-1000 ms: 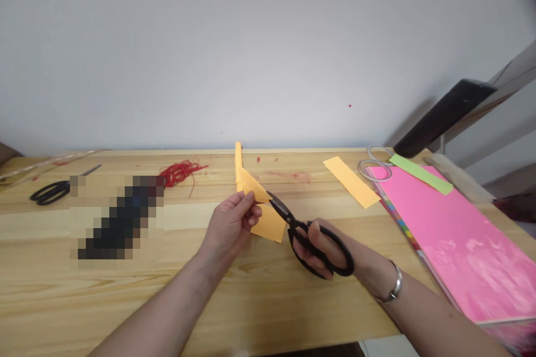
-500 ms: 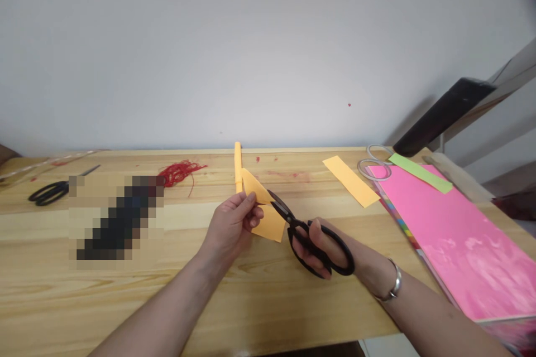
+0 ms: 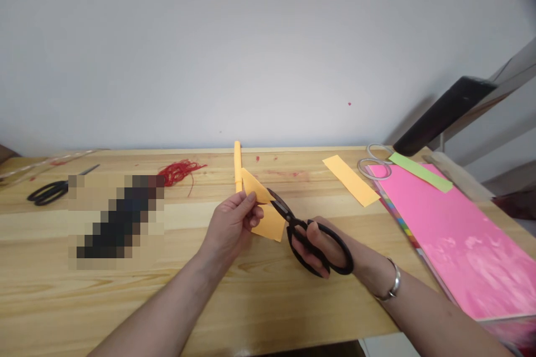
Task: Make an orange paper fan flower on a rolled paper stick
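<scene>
My left hand (image 3: 233, 224) pinches a piece of orange paper (image 3: 268, 223) above the wooden table (image 3: 268, 301); one flap of the paper sticks up, another hangs down to the right. My right hand (image 3: 320, 245) has its fingers through the handles of black scissors (image 3: 312, 234), whose blades reach into the paper between the two flaps. A rolled orange paper tube (image 3: 238, 164) lies on the table just behind the held piece.
An orange strip (image 3: 350, 180) lies at the back right, beside silver scissors (image 3: 372, 162), a green strip (image 3: 421, 172) and a pink sheet stack (image 3: 456, 240). Red thread (image 3: 181, 171) and a second pair of black scissors (image 3: 54, 188) lie at the back left. A pixelated patch (image 3: 115, 220) covers part of the table.
Almost nothing moved: both hands hold the same pose, and the scissors and paper shifted only slightly.
</scene>
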`<state>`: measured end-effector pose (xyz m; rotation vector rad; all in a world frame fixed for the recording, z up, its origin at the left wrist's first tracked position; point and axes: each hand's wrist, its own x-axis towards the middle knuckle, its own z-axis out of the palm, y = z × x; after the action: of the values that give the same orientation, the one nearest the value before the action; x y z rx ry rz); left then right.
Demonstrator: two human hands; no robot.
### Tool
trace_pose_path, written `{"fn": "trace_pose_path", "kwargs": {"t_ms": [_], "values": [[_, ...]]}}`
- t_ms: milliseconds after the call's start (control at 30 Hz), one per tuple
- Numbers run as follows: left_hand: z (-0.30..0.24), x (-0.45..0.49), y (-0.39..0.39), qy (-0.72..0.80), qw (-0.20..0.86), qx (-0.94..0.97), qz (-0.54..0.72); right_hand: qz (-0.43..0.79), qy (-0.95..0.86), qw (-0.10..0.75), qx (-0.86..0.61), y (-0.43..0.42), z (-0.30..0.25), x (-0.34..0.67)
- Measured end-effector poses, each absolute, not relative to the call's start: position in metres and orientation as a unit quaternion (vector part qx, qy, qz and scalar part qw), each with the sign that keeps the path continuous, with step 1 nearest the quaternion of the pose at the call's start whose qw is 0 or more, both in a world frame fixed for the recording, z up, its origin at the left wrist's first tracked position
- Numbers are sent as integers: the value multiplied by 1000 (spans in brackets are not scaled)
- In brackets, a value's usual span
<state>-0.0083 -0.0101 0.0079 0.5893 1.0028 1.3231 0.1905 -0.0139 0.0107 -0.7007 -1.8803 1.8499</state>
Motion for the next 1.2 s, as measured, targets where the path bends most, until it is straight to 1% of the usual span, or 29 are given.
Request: {"fn": "trace_pose_path", "kwargs": {"t_ms": [600,1000,1200], "values": [[6,-9,-9,435,635,263,582,660,-675,193,-267,-14,14,189],[7,-8,-10,437,638,254,581,670,-660,210,-267,-18,8,190],[5,-7,-9,430,645,253,578,678,-660,194,-258,-16,11,191]]}}
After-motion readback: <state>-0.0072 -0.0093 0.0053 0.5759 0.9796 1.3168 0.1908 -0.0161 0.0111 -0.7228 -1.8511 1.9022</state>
